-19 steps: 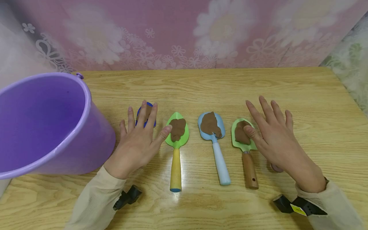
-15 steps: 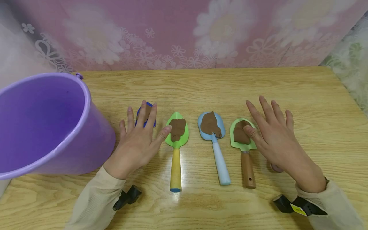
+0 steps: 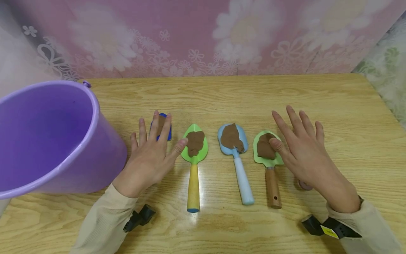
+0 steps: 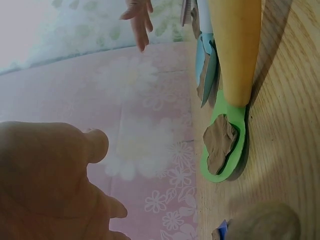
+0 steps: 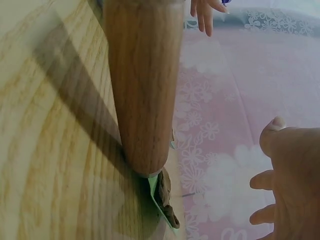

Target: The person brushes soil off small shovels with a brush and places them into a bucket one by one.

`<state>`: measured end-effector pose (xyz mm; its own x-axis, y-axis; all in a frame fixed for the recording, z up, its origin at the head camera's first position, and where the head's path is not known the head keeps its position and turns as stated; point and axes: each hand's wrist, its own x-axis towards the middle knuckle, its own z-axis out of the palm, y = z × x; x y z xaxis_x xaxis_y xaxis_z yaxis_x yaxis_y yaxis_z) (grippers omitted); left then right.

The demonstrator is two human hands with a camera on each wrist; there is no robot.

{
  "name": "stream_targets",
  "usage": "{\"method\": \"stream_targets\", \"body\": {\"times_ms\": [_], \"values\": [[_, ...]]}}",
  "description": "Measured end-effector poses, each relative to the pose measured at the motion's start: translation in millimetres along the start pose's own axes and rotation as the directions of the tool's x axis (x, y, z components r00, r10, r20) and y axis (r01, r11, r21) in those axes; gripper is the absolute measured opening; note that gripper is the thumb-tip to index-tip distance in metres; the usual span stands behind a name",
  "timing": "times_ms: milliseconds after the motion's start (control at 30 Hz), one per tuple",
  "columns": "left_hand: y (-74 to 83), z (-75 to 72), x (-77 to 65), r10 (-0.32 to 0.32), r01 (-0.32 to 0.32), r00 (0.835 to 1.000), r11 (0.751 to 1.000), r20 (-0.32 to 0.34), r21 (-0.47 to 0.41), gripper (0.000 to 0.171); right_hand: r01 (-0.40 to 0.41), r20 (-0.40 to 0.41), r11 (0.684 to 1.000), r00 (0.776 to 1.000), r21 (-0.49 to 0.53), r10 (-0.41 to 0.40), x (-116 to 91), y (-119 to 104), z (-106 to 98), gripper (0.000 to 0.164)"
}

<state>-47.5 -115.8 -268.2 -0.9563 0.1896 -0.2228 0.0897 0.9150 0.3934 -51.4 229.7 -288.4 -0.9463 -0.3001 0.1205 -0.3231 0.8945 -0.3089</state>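
My left hand (image 3: pixel 147 155) is spread palm down above the table, fingers over a blue-edged scoop (image 3: pixel 168 132) and thumb overlapping a green trowel (image 3: pixel 194 159) with a yellow handle (image 4: pixel 235 55). Further right lies a light blue trowel (image 3: pixel 243 181). Spread the same way, my right hand (image 3: pixel 304 153) hovers beside a pale green trowel (image 3: pixel 269 163) with a wooden handle (image 5: pixel 147 95), its thumb overlapping the blade. Each trowel blade bears a flat lump of brown clay (image 4: pixel 219 144), and the blue scoop bears brown material too. Both hands hold nothing. The blue scoop's handle is hidden under my left hand.
A big purple bucket (image 3: pixel 104 155) stands at the left of the wooden table (image 3: pixel 222 95), close to my left hand. A pinkish rounded end (image 3: pixel 305 185) pokes out from under my right hand. Behind the table hangs a pink flowered backdrop (image 3: pixel 190 38).
The wooden-handled trowel has swung slightly left, then come to lie still. My left hand has drifted a little left, while my right hand stays almost where it was.
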Motion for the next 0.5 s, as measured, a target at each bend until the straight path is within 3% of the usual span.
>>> {"method": "stream_targets", "body": {"times_ms": [300, 500], "values": [[-1.2, 3.0, 0.1, 0.032, -0.032, 0.999, 0.999, -0.042, -0.013, 0.080, -0.053, -0.037, 0.998, 0.998, -0.042, 0.051, 0, 9, 1, 0.064], [-19.5, 10.2, -25.0, 0.056, -0.047, 0.983, 0.997, -0.173, 0.055, 0.077, -0.077, -0.118, 0.996, 0.990, -0.051, 0.071, -15, 31, -2, 0.062]]}}
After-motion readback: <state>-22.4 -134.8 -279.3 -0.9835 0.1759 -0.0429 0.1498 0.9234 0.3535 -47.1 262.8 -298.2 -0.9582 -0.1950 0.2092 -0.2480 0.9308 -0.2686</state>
